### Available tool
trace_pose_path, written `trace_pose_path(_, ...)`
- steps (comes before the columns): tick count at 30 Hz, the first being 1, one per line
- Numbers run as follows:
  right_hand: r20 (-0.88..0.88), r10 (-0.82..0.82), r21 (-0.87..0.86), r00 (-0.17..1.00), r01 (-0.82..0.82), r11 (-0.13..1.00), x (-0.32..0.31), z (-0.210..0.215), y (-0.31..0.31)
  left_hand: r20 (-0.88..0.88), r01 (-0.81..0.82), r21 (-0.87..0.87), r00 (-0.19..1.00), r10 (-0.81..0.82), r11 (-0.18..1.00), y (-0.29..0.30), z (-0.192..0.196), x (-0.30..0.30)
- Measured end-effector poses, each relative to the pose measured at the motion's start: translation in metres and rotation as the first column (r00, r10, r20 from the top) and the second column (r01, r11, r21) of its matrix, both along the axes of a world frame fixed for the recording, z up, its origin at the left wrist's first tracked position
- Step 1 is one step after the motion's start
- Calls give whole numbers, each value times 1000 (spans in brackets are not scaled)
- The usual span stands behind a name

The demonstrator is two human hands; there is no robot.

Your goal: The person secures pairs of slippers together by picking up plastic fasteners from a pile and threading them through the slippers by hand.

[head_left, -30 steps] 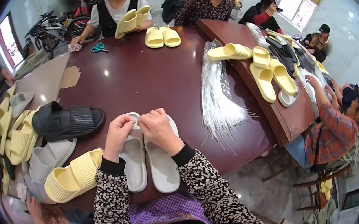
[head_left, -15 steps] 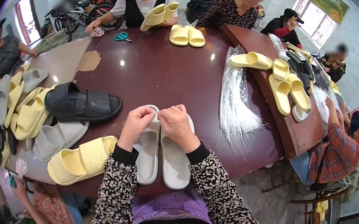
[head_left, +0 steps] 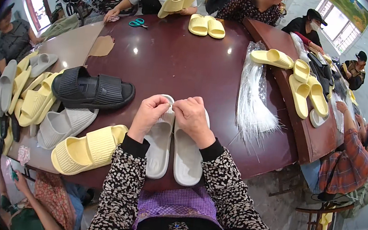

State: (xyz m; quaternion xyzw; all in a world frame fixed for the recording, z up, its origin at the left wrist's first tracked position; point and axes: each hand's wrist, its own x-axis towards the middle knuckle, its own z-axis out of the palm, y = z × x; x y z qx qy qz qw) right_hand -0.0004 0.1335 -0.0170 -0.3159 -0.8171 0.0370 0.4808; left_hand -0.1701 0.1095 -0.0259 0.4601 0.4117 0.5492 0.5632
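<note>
A pair of light grey slide slippers, the left one (head_left: 157, 157) and the right one (head_left: 186, 163), lies side by side on the table's near edge with the heels toward me. Over their strap ends, my left hand (head_left: 147, 114) and my right hand (head_left: 192, 120) meet, thumbs and fingertips pinched close together. Whatever sits between the fingertips is too small to make out. The straps are mostly hidden under my hands. Left of my left wrist is a pair of yellow slippers (head_left: 87, 149), and behind it a black ribbed pair (head_left: 98, 91).
Grey slippers (head_left: 65, 126) and a pile of yellow ones (head_left: 35, 102) crowd the left. A bundle of thin white plastic strips (head_left: 253, 104) lies right. Yellow slippers (head_left: 298, 96) rest on the raised right-hand board (head_left: 302, 133). Teal scissors (head_left: 138, 22) lie far off. Co-workers sit around.
The whole view has shifted a little, so the table things sit farther right. My hands keep the same pinch over the grey slippers. A co-worker at the back right has lowered a hand.
</note>
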Motion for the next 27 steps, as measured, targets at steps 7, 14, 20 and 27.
trace_pose_path(7,7,26,16,1000,-26,1000,0,-5,1,-51,14,14,999,-13,1000,-1,-5,1)
trace_pose_path(14,-13,1,-20,1000,-2,1000,-4,-3,-3,-40,-11,29,999,12,1000,-2,-5,-1)
trace_pose_path(20,-69,-45,38,997,47,998,2,4,1,-31,-1,58,1000,3,998,3,10,3)
trace_pose_path(27,-88,-75,25,993,78,997,-3,-9,0,-197,-116,116,971,137,987,-1,-2,-3)
